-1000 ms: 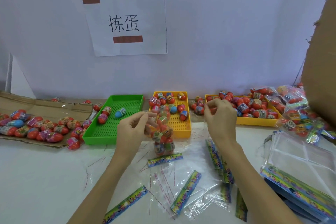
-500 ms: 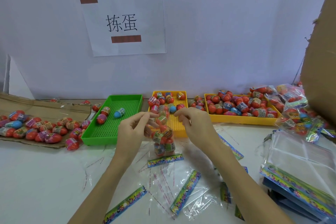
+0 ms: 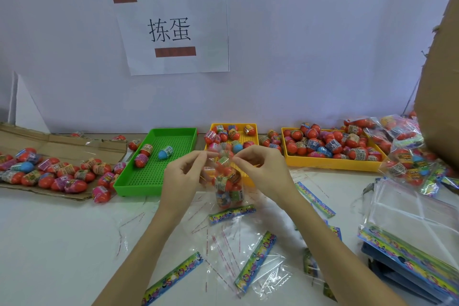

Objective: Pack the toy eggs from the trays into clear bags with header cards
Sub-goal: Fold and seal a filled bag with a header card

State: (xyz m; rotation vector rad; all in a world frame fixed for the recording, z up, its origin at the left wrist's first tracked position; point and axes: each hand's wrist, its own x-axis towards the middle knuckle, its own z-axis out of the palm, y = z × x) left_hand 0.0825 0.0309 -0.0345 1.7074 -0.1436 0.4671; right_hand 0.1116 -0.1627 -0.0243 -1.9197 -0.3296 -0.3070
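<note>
Since half a second earlier, the right hand [image 3: 260, 169] has been brought leftward to the top of the clear bag [image 3: 228, 189], opposite the left hand [image 3: 183, 174]. The bag mouth is pinched between the curled fingertips of both hands, and the bag hangs below the grip, its printed header card [image 3: 232, 213] lowest, at the table [image 3: 54, 243]. Glossy red toy eggs with banded labels are stacked inside the thin, crinkled film. The bag is held before the near edge of the small yellow perforated tray [image 3: 253, 126].
</note>
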